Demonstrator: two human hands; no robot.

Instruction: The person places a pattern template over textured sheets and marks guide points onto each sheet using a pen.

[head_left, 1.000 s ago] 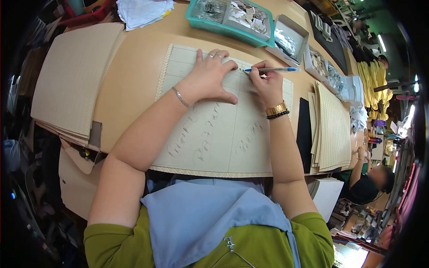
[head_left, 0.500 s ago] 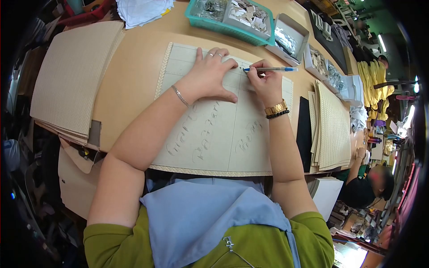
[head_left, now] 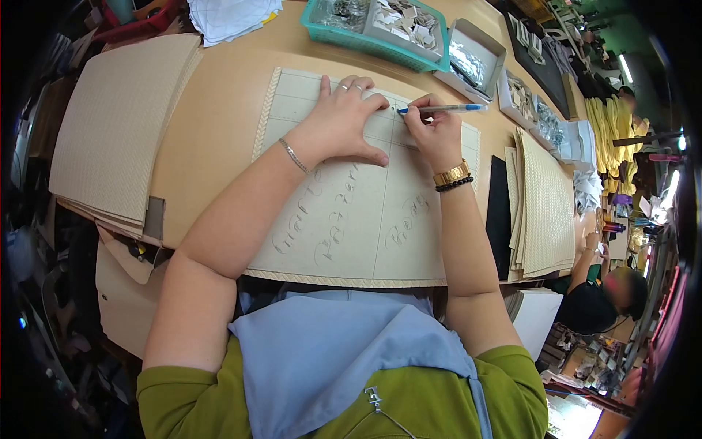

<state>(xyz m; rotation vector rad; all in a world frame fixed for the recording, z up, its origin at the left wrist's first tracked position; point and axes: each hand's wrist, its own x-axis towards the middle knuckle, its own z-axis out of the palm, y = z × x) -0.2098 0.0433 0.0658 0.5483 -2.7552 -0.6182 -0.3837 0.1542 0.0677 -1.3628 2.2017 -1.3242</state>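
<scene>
While R hand (head_left: 436,134) holds pen (head_left: 452,108), tbl (head_left: 212,139) flanks sheet's L edge (head_left: 265,113).

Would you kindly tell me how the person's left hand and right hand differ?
The left hand is spread over the sheet; the right hand is curled around a pen. The left hand wears rings; none show on the right. A slim bracelet goes with the left, a broader gold-coloured band with the right. Both are at the sheet.
</scene>
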